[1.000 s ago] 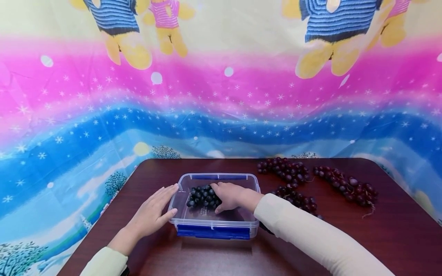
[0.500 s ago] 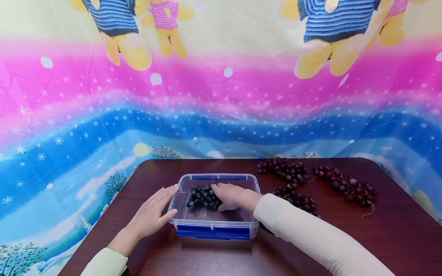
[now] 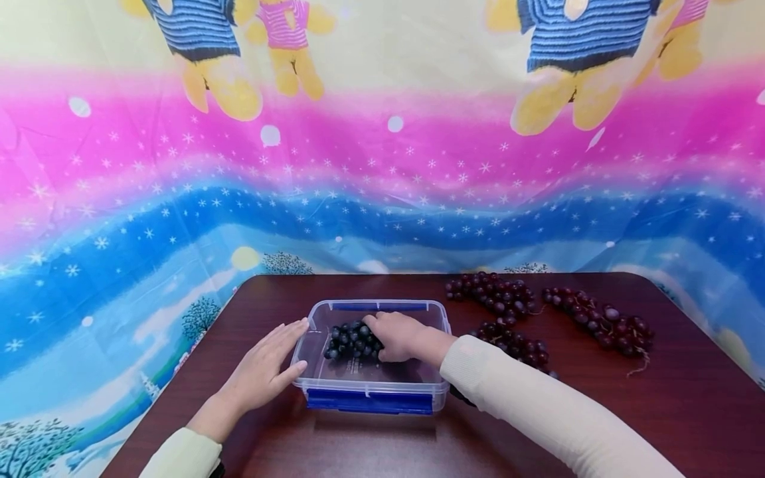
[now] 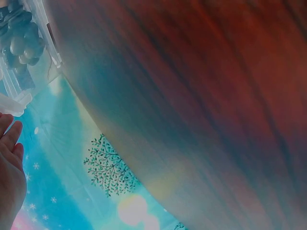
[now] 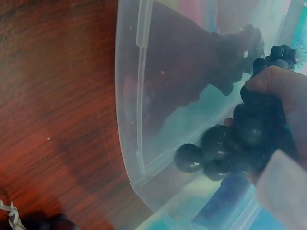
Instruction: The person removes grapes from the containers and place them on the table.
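A clear plastic food container [image 3: 323,383] with blue clips stands on the table. Inside it lies a bunch of dark, nearly black grapes [image 3: 349,340]. My right hand [image 3: 402,337] reaches over the container's right side and grips the right end of the bunch. In the right wrist view the thumb presses on the grapes [image 5: 218,143], and the other fingers are mostly hidden behind them. Straight fingers of my left hand [image 3: 263,372] rest at the container's left rim. The left wrist view shows that hand [image 4: 10,158] at the container's corner, holding nothing.
Several bunches of reddish-purple grapes lie to the right: one at the back [image 3: 493,293], one beside my right sleeve [image 3: 516,345], and one farther right [image 3: 600,322] with a bare stem end. A printed cloth [image 3: 382,166] hangs behind the brown table [image 3: 627,411].
My right thumb has drawn in against the grapes, and the bunch has shifted very slightly. My left hand and the container have stayed in place.
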Tool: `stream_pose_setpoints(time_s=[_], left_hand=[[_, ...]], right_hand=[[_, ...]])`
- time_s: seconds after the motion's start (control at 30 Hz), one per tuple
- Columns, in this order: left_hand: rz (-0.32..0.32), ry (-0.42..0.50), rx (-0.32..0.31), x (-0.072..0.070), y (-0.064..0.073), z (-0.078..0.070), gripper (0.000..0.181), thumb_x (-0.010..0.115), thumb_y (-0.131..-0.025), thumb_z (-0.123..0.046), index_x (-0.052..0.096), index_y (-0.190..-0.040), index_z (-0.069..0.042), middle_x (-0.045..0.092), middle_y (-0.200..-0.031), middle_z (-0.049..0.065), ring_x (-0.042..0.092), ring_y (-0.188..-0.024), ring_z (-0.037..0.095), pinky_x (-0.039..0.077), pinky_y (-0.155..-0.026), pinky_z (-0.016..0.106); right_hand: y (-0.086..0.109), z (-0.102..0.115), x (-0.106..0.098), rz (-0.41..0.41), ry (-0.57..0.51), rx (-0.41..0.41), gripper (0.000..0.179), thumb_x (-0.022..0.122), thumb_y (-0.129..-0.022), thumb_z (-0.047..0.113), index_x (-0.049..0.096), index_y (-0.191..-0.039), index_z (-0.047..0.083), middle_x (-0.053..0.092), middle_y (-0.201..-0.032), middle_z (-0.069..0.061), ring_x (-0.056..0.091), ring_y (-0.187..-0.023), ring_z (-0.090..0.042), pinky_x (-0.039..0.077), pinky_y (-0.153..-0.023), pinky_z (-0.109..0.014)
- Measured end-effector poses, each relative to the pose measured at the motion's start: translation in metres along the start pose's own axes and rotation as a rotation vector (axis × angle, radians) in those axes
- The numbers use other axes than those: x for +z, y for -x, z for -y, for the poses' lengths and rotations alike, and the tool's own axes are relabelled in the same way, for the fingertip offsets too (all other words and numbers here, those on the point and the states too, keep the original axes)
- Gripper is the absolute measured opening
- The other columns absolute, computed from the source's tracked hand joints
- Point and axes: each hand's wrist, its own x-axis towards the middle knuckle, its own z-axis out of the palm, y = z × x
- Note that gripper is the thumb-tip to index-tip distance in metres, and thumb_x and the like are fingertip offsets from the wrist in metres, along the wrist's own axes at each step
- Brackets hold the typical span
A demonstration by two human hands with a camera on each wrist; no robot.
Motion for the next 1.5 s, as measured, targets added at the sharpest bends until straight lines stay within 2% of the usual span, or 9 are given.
stream_pose_setpoints(time_s=[0.23,0.5,0.87,1.03,1.3,1.5], left_hand=[[-0.006,-0.004,0.003,-0.001,0.0,-0.001,0.067,0.067,-0.088,-0.026,0.044,-0.144,0.0,0.045,-0.147,0.015,0.041,-0.135,0.031,0.003,-0.115,0.02],[-0.002,0.005,0.003,-0.002,0.0,-0.001,0.065,0.063,-0.091,-0.031,0.044,-0.144,0.0,0.045,-0.147,0.014,0.041,-0.135,0.031,0.004,-0.115,0.02],[0.002,0.002,0.001,-0.003,0.0,-0.001,0.066,0.066,-0.089,-0.027,0.044,-0.144,0.0,0.045,-0.147,0.014,0.041,-0.135,0.031,0.003,-0.115,0.02],[0.005,0.004,-0.002,-0.003,-0.001,-0.002,0.066,0.067,-0.088,-0.026,0.043,-0.145,0.0,0.044,-0.147,0.014,0.04,-0.135,0.031,0.003,-0.115,0.02],[-0.006,-0.001,0.0,-0.002,0.0,-0.002,0.067,0.068,-0.087,-0.024,0.044,-0.144,0.0,0.045,-0.147,0.014,0.041,-0.134,0.031,0.002,-0.114,0.019],[-0.013,0.002,-0.001,-0.002,0.001,-0.002,0.065,0.066,-0.089,-0.028,0.045,-0.144,0.0,0.046,-0.146,0.015,0.042,-0.134,0.031,0.003,-0.114,0.019]], right_hand=[[0.001,0.003,-0.004,-0.085,0.066,-0.078,0.065,0.076,-0.082,0.02,0.048,-0.139,0.009,0.06,-0.119,-0.01,0.062,-0.1,-0.023,0.052,-0.087,-0.035],[0.005,0.011,-0.01,-0.114,0.087,-0.094,0.065,0.074,-0.085,0.018,0.046,-0.143,0.009,0.059,-0.12,-0.009,0.062,-0.099,-0.021,0.052,-0.087,-0.033],[0.014,0.014,-0.016,-0.189,0.08,-0.122,0.066,0.077,-0.084,0.019,0.047,-0.143,0.014,0.058,-0.116,-0.007,0.062,-0.099,-0.019,0.053,-0.087,-0.033],[0.019,0.013,-0.017,-0.224,0.098,-0.141,0.066,0.077,-0.084,0.018,0.048,-0.143,0.017,0.059,-0.116,-0.006,0.062,-0.098,-0.018,0.054,-0.083,-0.032],[0.028,0.012,-0.017,-0.409,0.195,-0.221,0.058,0.075,-0.086,0.036,0.054,-0.138,0.02,0.06,-0.117,-0.006,0.062,-0.102,-0.02,0.053,-0.087,-0.033],[0.034,0.01,-0.019,-0.52,0.343,-0.306,0.058,0.078,-0.084,0.022,0.054,-0.136,0.018,0.057,-0.131,-0.012,0.055,-0.12,-0.025,0.042,-0.103,-0.038]])
